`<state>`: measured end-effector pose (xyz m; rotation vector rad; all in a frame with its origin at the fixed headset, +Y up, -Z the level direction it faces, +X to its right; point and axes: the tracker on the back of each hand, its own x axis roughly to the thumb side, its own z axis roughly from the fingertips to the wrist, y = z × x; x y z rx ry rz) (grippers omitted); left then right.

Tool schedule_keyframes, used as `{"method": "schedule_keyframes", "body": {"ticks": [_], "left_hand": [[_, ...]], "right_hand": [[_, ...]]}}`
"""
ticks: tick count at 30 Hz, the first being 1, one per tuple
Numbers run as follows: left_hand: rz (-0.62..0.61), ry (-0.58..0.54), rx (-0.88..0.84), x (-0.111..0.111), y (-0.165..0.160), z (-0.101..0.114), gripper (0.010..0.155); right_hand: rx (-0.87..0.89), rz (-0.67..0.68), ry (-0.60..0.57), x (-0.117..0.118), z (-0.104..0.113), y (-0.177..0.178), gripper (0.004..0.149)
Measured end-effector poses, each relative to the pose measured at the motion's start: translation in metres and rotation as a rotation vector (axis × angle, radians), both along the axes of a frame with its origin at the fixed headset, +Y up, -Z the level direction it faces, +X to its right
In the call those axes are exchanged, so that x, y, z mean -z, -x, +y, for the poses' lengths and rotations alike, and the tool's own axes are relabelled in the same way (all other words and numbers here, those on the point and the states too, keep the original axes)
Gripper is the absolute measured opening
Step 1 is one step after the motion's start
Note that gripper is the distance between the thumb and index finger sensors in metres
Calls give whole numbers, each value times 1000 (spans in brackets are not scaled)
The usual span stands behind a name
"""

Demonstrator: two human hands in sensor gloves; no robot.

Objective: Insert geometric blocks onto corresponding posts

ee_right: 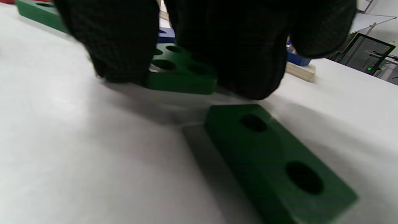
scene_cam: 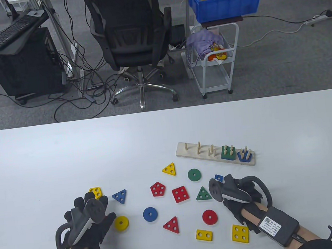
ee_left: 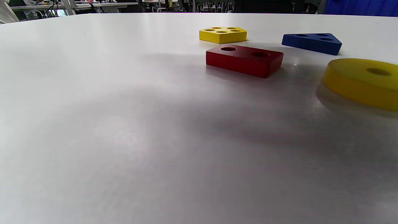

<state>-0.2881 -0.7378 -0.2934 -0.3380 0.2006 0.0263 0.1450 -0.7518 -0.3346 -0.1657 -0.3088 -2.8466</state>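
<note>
1. Where the table view looks down, the wooden peg board (scene_cam: 186, 153) lies on the white table (scene_cam: 68, 158), with a green square block (scene_cam: 227, 152) and a blue pentagon block (scene_cam: 245, 155) seated on the posts at its right end. The loose blocks lie nearer the person than the board. The left hand (scene_cam: 87, 221) rests flat, fingers spread, holding nothing; the right hand (scene_cam: 236, 200) sits below the board, its fingers hidden under the tracker.
2. In the left wrist view, a red rectangle block (ee_left: 244, 60) lies between a yellow pentagon block (ee_left: 223, 34) and a yellow round block (ee_left: 362, 82).
3. In the right wrist view, gloved fingers (ee_right: 230, 46) reach down at a green pentagon block (ee_right: 180, 71), with a green rectangle block (ee_right: 279, 161) nearer the camera; I cannot tell whether they grip.
</note>
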Motion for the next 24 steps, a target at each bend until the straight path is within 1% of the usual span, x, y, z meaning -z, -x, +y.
{"method": "schedule_keyframes", "body": {"ticks": [4, 7, 9, 11, 15, 21, 24], "left_hand": [[-2, -1, -3, 0, 0, 0, 75], [-1, -2, -3, 0, 0, 0, 75], [0, -3, -5, 0, 0, 0, 75], [1, -3, -5, 0, 0, -1, 76], [2, -1, -3, 0, 1, -1, 75], [6, 2, -1, 0, 1, -1, 75], [5, 3, 0, 0, 1, -1, 76]], "right_hand": [[40, -2, -14, 2, 0, -6, 66], [40, 26, -39, 3, 1, -10, 67], [95, 60, -52, 6, 4, -16, 68], [197, 40, -57, 12, 8, -26, 69], [284, -4, -76, 22, 17, -43, 70], [368, -76, -110, 30, 27, -64, 71], [391, -94, -169, 34, 36, -73, 71]]}}
